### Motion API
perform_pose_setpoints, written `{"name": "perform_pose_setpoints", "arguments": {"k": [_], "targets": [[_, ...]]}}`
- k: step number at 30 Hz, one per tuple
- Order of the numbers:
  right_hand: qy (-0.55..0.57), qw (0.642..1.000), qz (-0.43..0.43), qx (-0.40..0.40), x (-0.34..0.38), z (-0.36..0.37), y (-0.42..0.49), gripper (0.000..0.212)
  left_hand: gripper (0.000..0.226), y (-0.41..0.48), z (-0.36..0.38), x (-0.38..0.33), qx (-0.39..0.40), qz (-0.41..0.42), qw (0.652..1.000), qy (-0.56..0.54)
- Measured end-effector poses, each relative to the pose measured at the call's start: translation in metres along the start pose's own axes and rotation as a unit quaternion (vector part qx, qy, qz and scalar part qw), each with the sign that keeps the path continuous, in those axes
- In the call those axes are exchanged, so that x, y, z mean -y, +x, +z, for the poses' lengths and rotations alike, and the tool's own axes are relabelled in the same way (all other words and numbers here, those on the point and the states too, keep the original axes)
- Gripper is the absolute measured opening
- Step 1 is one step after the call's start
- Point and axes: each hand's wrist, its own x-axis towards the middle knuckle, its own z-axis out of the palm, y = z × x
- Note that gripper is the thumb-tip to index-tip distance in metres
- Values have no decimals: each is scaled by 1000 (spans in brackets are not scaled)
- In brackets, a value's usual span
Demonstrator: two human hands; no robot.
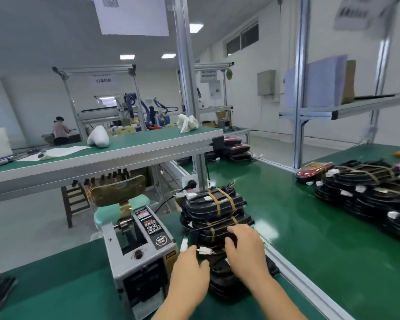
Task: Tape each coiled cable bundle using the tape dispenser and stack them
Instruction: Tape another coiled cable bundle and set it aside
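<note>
Currently 2 hands (189, 273) (246, 249) hold 1 cable bundle (217, 265).

We note a factory assembly hall. Long green-matted benches (310, 215) on aluminium frames (185, 65), overhead shelves (346, 110), piles of taped cable bundles (367, 188) at right, a bench-top tape dispenser (139, 245) near, hosed machinery (134, 107) and another worker (60, 131) far left.

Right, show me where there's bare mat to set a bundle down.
Bare mat lies between the cable stack and the right pile; another patch sits left of the tape dispenser. Crowded between dispenser and stack, where the left hand and right hand grip it.
</note>
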Motion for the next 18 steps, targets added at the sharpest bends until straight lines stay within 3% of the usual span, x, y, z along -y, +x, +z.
{"name": "perform_pose_setpoints", "arguments": {"k": [3, 8, 18], "targets": [[-74, 996, 35, 20, -24, 4, 4, 41, 64, 10, 11, 2, 29, -40, 999, 15], [-98, 993, 57, 38, -42, 15, 2, 50, 71, 27, 22, 2, 67, -91, 994, 4], [-65, 993, 99, 2, -46, 19, 8, 39, 71, 61, 37, 16, 59, -153, 982, -91]]}}
